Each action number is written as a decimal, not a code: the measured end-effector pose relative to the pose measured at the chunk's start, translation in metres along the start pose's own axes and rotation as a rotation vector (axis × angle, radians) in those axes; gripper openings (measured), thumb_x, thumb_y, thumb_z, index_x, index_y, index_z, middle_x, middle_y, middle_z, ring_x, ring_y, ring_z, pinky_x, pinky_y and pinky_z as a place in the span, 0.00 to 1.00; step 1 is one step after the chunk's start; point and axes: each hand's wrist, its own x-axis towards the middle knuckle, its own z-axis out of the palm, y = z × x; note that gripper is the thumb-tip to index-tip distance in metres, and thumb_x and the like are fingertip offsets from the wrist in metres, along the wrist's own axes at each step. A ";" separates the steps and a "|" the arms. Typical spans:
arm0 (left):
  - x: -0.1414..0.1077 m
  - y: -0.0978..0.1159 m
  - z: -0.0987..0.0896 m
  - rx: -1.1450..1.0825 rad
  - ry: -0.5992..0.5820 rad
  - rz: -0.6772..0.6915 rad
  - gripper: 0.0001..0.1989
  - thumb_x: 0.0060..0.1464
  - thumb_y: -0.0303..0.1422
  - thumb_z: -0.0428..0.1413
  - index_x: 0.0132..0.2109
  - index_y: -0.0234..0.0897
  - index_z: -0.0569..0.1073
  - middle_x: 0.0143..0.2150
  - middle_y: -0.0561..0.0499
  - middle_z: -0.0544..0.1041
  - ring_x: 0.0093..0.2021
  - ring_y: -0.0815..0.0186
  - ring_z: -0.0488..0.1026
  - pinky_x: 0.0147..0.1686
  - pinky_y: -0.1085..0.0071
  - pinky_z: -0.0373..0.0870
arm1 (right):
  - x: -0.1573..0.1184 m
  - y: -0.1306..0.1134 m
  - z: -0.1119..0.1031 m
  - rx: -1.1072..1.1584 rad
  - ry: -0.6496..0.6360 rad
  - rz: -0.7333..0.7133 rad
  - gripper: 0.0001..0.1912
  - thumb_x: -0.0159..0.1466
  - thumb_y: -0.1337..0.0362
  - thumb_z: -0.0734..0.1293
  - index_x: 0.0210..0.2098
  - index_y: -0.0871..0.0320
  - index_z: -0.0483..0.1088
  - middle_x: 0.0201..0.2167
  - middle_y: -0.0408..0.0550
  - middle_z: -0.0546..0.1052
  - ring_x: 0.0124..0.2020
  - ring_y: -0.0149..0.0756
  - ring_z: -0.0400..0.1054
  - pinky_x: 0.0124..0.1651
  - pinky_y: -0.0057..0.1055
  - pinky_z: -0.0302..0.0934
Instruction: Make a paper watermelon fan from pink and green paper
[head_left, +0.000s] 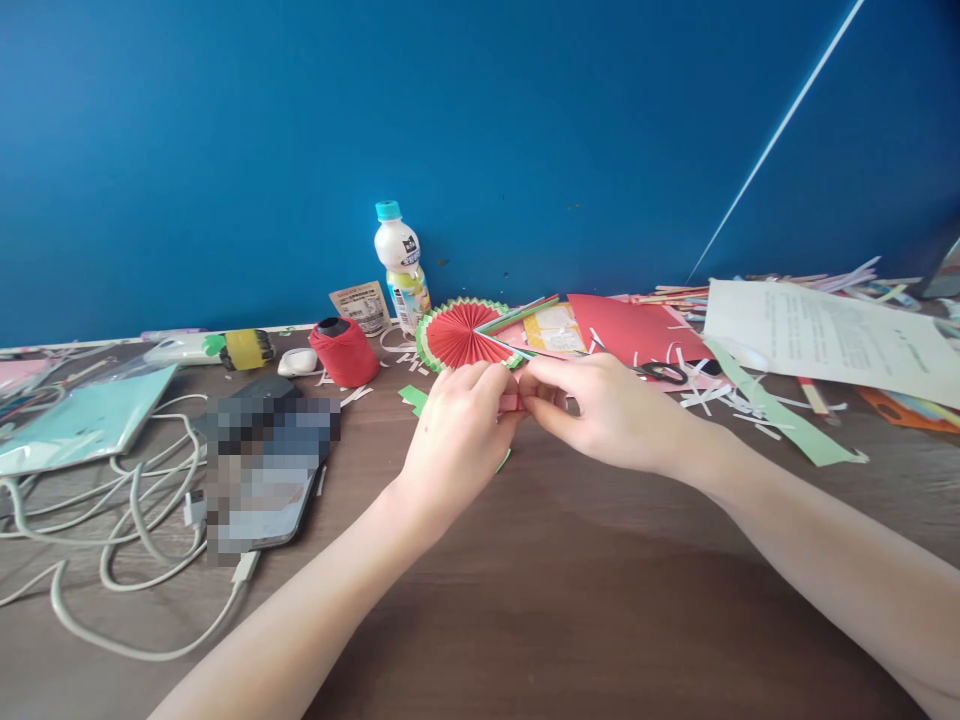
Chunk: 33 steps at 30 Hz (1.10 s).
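My left hand (461,425) and my right hand (600,405) meet at the middle of the desk, fingers pinched. Between them they hold a small piece of pink-red paper (510,401); its far parts are hidden by the fingers. Just behind the hands lies a round pleated red paper fan (461,335) with a green and white rim. Thin folded green and dark paper strips (517,316) rest over its right side. Bits of green paper (414,398) lie left of my left hand.
A bottle (403,265) and a red roll (345,352) stand at the back. On the left are a phone (274,490), cables (135,540) and a teal folder (90,420). Scissors (664,373), red paper (634,328), white scraps and a printed sheet (817,335) lie right.
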 end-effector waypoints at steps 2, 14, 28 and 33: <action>0.001 0.001 -0.001 -0.017 -0.016 -0.029 0.08 0.48 0.22 0.53 0.26 0.37 0.62 0.26 0.54 0.70 0.29 0.67 0.66 0.31 0.72 0.59 | 0.001 0.000 0.000 0.016 0.002 0.006 0.05 0.59 0.71 0.58 0.29 0.58 0.64 0.24 0.43 0.72 0.24 0.29 0.61 0.26 0.27 0.52; 0.012 -0.020 -0.009 -0.314 -0.052 -0.352 0.08 0.44 0.28 0.58 0.26 0.37 0.64 0.23 0.58 0.69 0.25 0.71 0.64 0.25 0.75 0.58 | 0.007 0.021 -0.024 0.047 0.121 0.294 0.06 0.57 0.66 0.61 0.24 0.56 0.62 0.21 0.41 0.70 0.20 0.29 0.61 0.23 0.28 0.50; 0.019 -0.055 -0.018 -0.375 0.082 -0.475 0.08 0.43 0.34 0.59 0.31 0.37 0.68 0.30 0.54 0.74 0.31 0.67 0.70 0.31 0.71 0.64 | 0.007 0.093 -0.042 -0.397 0.165 0.649 0.08 0.49 0.73 0.60 0.26 0.56 0.67 0.26 0.47 0.74 0.27 0.38 0.67 0.27 0.31 0.53; 0.018 -0.056 -0.018 -0.430 0.046 -0.442 0.11 0.46 0.34 0.58 0.38 0.39 0.69 0.32 0.53 0.76 0.33 0.65 0.72 0.33 0.70 0.66 | 0.011 0.097 -0.027 -0.565 0.169 0.472 0.12 0.54 0.74 0.57 0.27 0.59 0.71 0.34 0.54 0.75 0.37 0.45 0.67 0.35 0.36 0.57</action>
